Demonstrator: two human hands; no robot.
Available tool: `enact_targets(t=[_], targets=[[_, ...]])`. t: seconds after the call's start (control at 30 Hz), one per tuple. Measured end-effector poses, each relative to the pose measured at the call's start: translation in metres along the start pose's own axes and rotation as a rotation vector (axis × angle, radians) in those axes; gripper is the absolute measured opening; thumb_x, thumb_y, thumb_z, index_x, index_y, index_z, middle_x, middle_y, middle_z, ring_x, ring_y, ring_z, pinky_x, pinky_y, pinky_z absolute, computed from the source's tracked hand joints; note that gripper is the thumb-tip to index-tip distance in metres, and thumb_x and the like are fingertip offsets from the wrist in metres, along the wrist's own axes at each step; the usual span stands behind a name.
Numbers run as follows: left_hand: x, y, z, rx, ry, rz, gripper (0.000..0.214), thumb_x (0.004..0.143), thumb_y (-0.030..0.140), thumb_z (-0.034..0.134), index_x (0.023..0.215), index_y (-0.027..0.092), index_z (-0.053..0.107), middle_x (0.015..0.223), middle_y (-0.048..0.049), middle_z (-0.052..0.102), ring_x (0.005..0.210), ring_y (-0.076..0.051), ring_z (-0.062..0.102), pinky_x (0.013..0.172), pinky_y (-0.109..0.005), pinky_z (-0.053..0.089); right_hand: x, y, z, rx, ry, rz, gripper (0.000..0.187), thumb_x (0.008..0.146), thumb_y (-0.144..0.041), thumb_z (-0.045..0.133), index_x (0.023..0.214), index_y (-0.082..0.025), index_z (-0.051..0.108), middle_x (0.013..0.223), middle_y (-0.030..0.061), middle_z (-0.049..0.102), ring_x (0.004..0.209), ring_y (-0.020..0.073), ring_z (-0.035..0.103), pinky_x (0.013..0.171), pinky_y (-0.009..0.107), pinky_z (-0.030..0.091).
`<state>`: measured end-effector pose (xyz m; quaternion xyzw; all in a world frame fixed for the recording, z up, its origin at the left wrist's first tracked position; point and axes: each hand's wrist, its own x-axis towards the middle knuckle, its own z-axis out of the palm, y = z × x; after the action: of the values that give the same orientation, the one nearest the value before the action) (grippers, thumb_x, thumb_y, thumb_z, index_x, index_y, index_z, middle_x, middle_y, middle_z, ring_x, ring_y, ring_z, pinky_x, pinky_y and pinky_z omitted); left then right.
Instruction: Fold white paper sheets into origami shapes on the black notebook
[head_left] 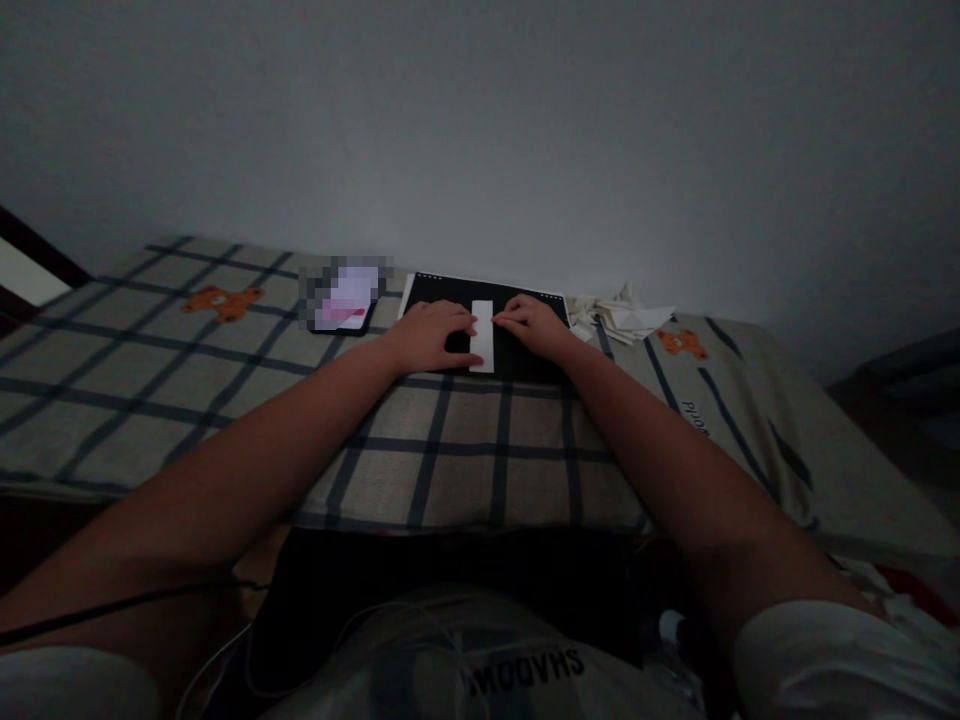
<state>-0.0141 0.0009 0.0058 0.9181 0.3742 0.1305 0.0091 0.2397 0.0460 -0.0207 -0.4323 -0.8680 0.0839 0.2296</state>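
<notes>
A narrow white folded paper strip (482, 335) lies upright on a black pad (525, 300) on the checked bed cover. My left hand (435, 335) rests flat on the pad, fingers stretched out, its fingertips against the strip's left edge. On the other side my right hand (531, 322) has its fingers drawn together in a pinch, touching the strip's upper right edge. What the pinch grips cannot be made out beyond the paper's edge.
A phone (346, 296) with a lit screen lies left of the pad. Crumpled white paper (619, 315) sits to the right by the wall. The checked cover (450, 440) with orange bear prints drops off at its near edge.
</notes>
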Motion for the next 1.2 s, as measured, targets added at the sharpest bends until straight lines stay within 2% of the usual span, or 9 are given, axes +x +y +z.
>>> enact_targets(t=[0.4, 0.53, 0.73, 0.87, 1.2], targets=[[-0.001, 0.000, 0.000, 0.008, -0.006, -0.005, 0.058, 0.086, 0.072, 0.059, 0.116, 0.022, 0.068, 0.139, -0.0110, 0.064, 0.130, -0.031, 0.056, 0.103, -0.044, 0.042, 0.014, 0.003, 0.000, -0.055, 0.010, 0.024, 0.034, 0.102, -0.033, 0.050, 0.108, -0.022, 0.082, 0.108, 0.0093, 0.072, 0.103, 0.0245, 0.064, 0.099, 0.039, 0.047], [-0.001, 0.000, 0.001, 0.008, -0.006, -0.010, 0.058, 0.086, 0.072, 0.059, 0.116, 0.023, 0.068, 0.138, -0.0105, 0.064, 0.130, -0.031, 0.056, 0.102, -0.044, 0.042, 0.013, 0.001, 0.002, -0.073, 0.030, 0.032, 0.034, 0.102, -0.033, 0.050, 0.106, -0.021, 0.081, 0.104, 0.0091, 0.072, 0.100, 0.0237, 0.064, 0.096, 0.037, 0.048], [-0.001, 0.001, 0.000, 0.006, -0.005, -0.008, 0.060, 0.086, 0.073, 0.058, 0.117, 0.023, 0.068, 0.138, -0.0107, 0.064, 0.129, -0.032, 0.057, 0.103, -0.045, 0.041, 0.008, -0.003, 0.004, -0.046, 0.062, 0.006, 0.035, 0.104, -0.035, 0.049, 0.112, -0.020, 0.080, 0.110, 0.0105, 0.072, 0.103, 0.0240, 0.065, 0.097, 0.038, 0.049], [-0.001, 0.002, 0.000, 0.011, -0.007, -0.020, 0.058, 0.086, 0.072, 0.059, 0.116, 0.022, 0.069, 0.139, -0.0108, 0.064, 0.130, -0.032, 0.056, 0.103, -0.045, 0.042, 0.010, -0.003, 0.005, -0.087, 0.054, 0.038, 0.034, 0.103, -0.032, 0.051, 0.114, -0.017, 0.080, 0.110, 0.0125, 0.071, 0.101, 0.0243, 0.065, 0.096, 0.038, 0.049], [-0.001, 0.002, -0.001, 0.000, -0.003, -0.015, 0.057, 0.086, 0.070, 0.060, 0.116, 0.022, 0.068, 0.138, -0.0109, 0.064, 0.128, -0.032, 0.057, 0.103, -0.045, 0.042, 0.018, -0.013, 0.003, -0.185, 0.015, 0.151, 0.038, 0.105, -0.031, 0.046, 0.118, -0.017, 0.078, 0.108, 0.0143, 0.072, 0.102, 0.0276, 0.065, 0.094, 0.039, 0.048]])
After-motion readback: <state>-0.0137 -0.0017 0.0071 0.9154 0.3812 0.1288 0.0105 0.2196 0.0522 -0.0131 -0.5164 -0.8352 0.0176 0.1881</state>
